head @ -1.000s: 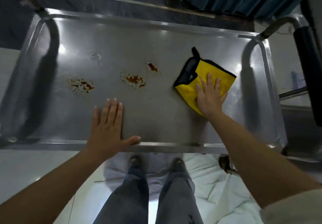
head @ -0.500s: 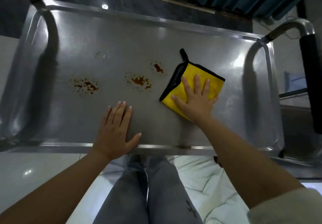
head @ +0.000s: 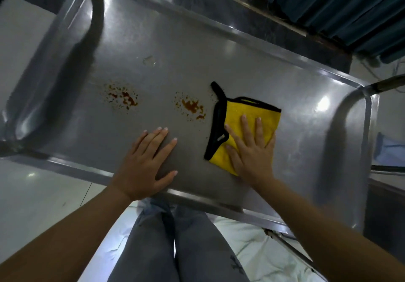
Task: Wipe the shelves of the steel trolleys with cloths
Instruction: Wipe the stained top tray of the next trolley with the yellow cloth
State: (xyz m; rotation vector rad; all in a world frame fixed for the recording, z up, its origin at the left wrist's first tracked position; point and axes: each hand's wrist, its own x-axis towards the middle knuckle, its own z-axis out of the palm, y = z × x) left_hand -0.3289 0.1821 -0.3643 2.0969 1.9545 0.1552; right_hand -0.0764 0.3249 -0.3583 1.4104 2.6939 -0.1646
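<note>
A steel trolley's top shelf (head: 252, 66) fills the view, tilted in the frame. My right hand (head: 252, 150) presses flat on a folded yellow cloth with black trim (head: 247, 110) in the middle-right of the shelf. Two reddish-brown stain patches lie left of the cloth: the nearer stain (head: 192, 107) sits just beside its edge, the farther stain (head: 122, 97) more to the left. My left hand (head: 144, 163) rests flat on bare steel near the front rim, fingers spread, holding nothing.
A small clear droplet (head: 149, 60) sits behind the stains. The shelf has a raised rim (head: 65, 165) all round. A dark handle bar (head: 388, 83) rises at the right end. Blue curtain (head: 341, 3) hangs behind. White sheeting (head: 245, 244) lies on the floor by my legs.
My right hand has slid the yellow cloth leftward over the small right-hand stain, which no longer shows. The view has tilted. My left hand stays flat on the shelf.
</note>
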